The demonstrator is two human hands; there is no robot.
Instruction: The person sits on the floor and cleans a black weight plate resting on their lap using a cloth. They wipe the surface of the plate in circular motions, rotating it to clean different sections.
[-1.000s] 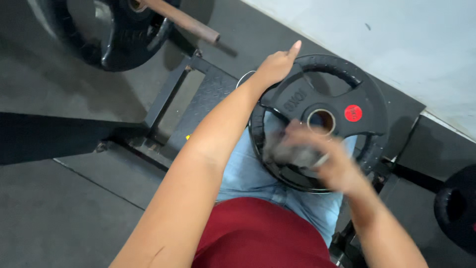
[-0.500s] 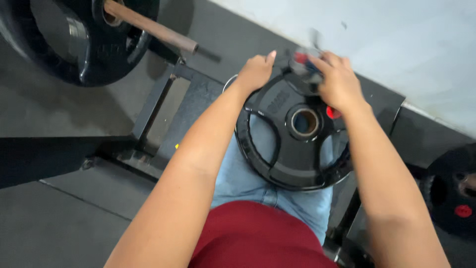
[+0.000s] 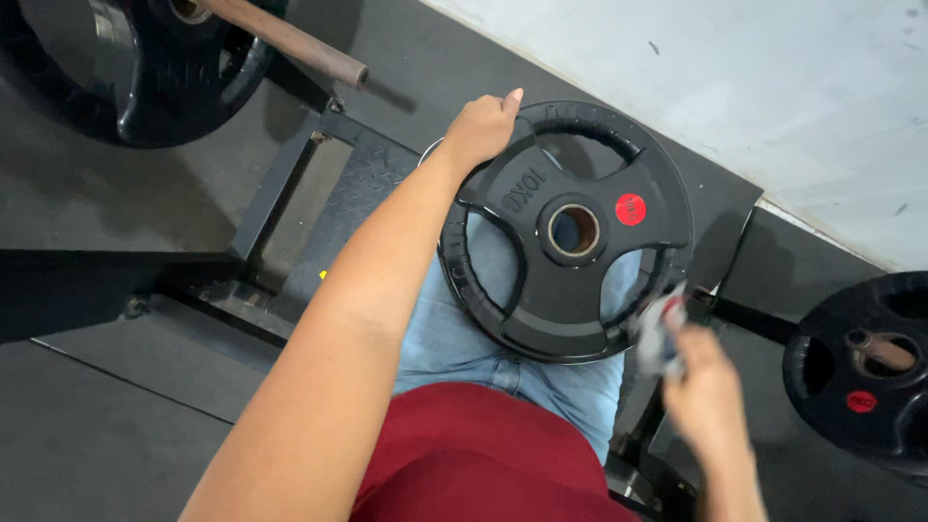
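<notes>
A black round weight plate with grip slots, a centre hole and a red sticker rests on my lap over blue jeans. My left hand grips its upper left rim. My right hand is at the plate's lower right edge, closed on a crumpled grey-and-red cloth that touches the rim; the hand and cloth are motion-blurred.
A large black plate on a rusty bar sits at the top left. Another black plate on a peg is at the right. A black metal frame lies on the dark floor. A pale wall runs behind.
My right hand with the cloth has swept from the plate's top right rim down to its lower right edge. My left hand has kept its hold on the upper left rim.
</notes>
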